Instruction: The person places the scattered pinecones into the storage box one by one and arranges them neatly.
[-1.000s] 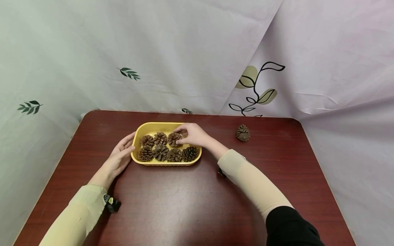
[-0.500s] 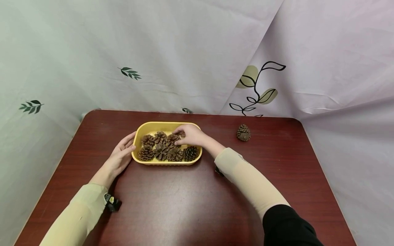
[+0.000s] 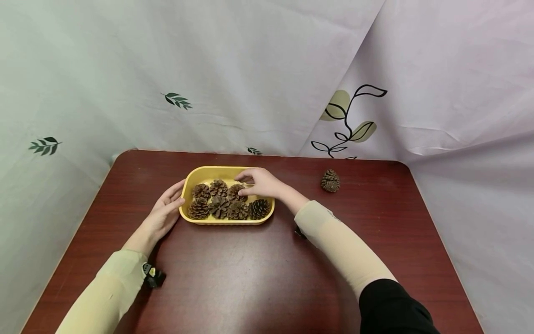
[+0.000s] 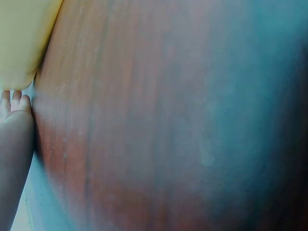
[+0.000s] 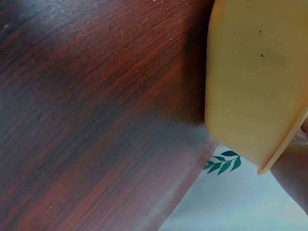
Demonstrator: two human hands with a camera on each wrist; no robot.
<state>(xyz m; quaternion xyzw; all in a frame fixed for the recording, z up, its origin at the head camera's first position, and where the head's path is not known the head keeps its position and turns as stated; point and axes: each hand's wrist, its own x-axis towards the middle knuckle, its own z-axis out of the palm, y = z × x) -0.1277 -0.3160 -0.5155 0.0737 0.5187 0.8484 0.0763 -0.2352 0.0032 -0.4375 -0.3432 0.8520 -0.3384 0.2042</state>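
Observation:
A yellow tray (image 3: 227, 222) holding several pine cones sits on the table toward the back, left of centre. My left hand (image 3: 163, 214) rests against the tray's left end, its fingers extended along the outside and the thumb at the rim. Over the tray's right half, my right hand (image 3: 263, 183) reaches in from the right. Thumb and fingers are bent round a pine cone (image 3: 236, 192) in the back row, and the hand partly covers it. In the right wrist view the tray's wall (image 5: 255, 82) fills the right side, with little of the hand showing.
One more pine cone (image 3: 330, 181) lies on the dark red table (image 3: 233, 269), right of the tray. Behind the table hangs a pale cloth (image 3: 250, 74) with leaf prints. Both wrists carry small black devices.
My right hand shifted slightly left with the back-row pine cone, then back right. The left hand stays at the tray's end. The lone pine cone on the right has not moved.

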